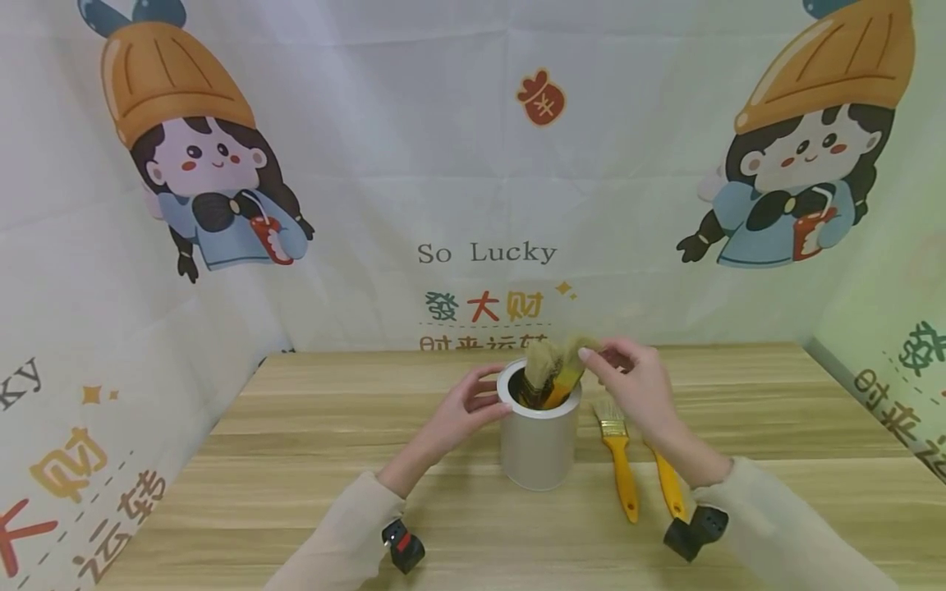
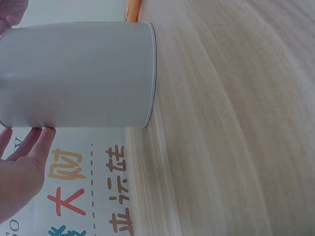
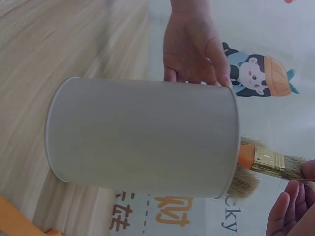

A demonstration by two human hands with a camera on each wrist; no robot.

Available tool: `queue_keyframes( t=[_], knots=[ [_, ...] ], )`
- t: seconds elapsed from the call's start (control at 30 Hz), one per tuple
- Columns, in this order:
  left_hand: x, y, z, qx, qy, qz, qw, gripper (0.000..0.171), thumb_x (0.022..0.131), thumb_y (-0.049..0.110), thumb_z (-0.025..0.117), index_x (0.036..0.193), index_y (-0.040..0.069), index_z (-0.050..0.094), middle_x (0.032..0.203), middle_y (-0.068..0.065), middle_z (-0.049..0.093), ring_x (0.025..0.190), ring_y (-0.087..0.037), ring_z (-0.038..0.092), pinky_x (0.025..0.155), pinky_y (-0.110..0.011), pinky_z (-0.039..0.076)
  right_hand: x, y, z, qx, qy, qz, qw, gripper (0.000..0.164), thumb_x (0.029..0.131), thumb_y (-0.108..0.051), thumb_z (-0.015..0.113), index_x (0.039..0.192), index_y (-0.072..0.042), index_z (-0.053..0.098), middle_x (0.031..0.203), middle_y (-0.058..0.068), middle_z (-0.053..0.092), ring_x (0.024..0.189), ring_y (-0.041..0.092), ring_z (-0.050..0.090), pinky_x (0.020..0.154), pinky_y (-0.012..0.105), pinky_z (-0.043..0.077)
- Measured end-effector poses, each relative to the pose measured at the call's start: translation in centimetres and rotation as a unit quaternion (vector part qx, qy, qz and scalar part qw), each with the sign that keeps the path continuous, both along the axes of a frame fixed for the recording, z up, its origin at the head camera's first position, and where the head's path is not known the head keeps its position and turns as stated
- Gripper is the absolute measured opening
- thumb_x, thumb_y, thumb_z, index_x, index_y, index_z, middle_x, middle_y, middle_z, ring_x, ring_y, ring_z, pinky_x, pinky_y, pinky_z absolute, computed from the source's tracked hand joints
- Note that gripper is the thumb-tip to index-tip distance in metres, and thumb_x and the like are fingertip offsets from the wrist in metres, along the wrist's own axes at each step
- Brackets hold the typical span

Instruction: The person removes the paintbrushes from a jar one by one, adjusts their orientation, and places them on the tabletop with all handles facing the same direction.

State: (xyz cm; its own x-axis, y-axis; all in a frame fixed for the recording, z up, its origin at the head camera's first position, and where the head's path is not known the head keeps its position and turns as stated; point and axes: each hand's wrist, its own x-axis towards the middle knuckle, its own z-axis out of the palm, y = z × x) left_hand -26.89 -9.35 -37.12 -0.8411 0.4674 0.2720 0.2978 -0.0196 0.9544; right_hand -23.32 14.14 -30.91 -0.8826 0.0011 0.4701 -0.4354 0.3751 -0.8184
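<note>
A light grey can with a white rim stands upright on the table. Its left side is held at the rim by my left hand, thumb in front and fingers behind. My right hand, at the can's upper right, pinches the bristles of a paintbrush. That brush has a gold ferrule and an orange handle, which points down into the can. Other brushes stand in the can with bristles up, their lower parts hidden by its wall.
Right of the can, a yellow-handled paintbrush lies on the wooden table, bristles pointing away. A second yellow handle lies beside it, partly covered by my right forearm. A printed cloth hangs behind the table and along the sides.
</note>
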Motion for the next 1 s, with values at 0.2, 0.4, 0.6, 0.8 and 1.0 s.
queue_keyframes(
  t=[0.2, 0.4, 0.6, 0.8, 1.0],
  knots=[
    [0.2, 0.0, 0.2, -0.003, -0.002, 0.005, 1.0000, 0.052, 0.083, 0.009, 0.062, 0.129, 0.004, 0.037, 0.123, -0.024, 0.041, 0.109, -0.034, 0.046, 0.086, -0.036, 0.043, -0.1, 0.6, 0.8, 0.003, 0.010, 0.000, 1.000, 0.026, 0.086, -0.025, 0.059, 0.086, 0.001, 0.060, 0.071, 0.008, 0.058, 0.060, 0.017, 0.051, 0.050, 0.025, 0.045],
    [0.1, 0.0, 0.2, -0.007, -0.010, 0.008, 0.9999, 0.052, 0.083, 0.005, 0.061, 0.129, 0.004, 0.038, 0.124, -0.024, 0.040, 0.110, -0.034, 0.045, 0.087, -0.035, 0.043, 0.3, 1.1, 1.8, 0.005, 0.018, 0.000, 1.000, 0.028, 0.087, -0.027, 0.058, 0.088, 0.001, 0.059, 0.073, 0.008, 0.056, 0.062, 0.017, 0.051, 0.053, 0.024, 0.046],
    [0.2, 0.0, 0.2, -0.011, -0.010, 0.010, 0.9998, 0.052, 0.083, 0.006, 0.062, 0.129, 0.005, 0.038, 0.124, -0.025, 0.040, 0.110, -0.035, 0.045, 0.087, -0.036, 0.043, 0.5, 1.7, 2.8, -0.009, 0.029, 0.001, 1.000, 0.028, 0.087, -0.025, 0.057, 0.087, 0.003, 0.058, 0.071, 0.006, 0.056, 0.062, 0.015, 0.051, 0.054, 0.024, 0.046],
    [0.1, 0.0, 0.1, -0.008, -0.007, 0.007, 0.9999, 0.052, 0.083, 0.008, 0.062, 0.129, 0.005, 0.037, 0.124, -0.024, 0.041, 0.110, -0.034, 0.045, 0.086, -0.037, 0.043, 0.8, 2.4, 3.8, -0.023, 0.039, 0.002, 0.999, 0.027, 0.088, -0.023, 0.056, 0.089, 0.004, 0.057, 0.071, 0.001, 0.055, 0.063, 0.013, 0.050, 0.056, 0.024, 0.047],
    [0.0, 0.1, 0.0, 0.000, -0.009, 0.002, 1.0000, 0.052, 0.083, 0.003, 0.060, 0.129, 0.003, 0.036, 0.123, -0.026, 0.040, 0.110, -0.035, 0.044, 0.087, -0.035, 0.042, 1.0, 3.2, 4.5, -0.041, 0.047, 0.000, 0.998, 0.027, 0.088, -0.021, 0.056, 0.093, 0.005, 0.056, 0.079, 0.001, 0.055, 0.064, 0.012, 0.050, 0.056, 0.020, 0.046]
  ],
)
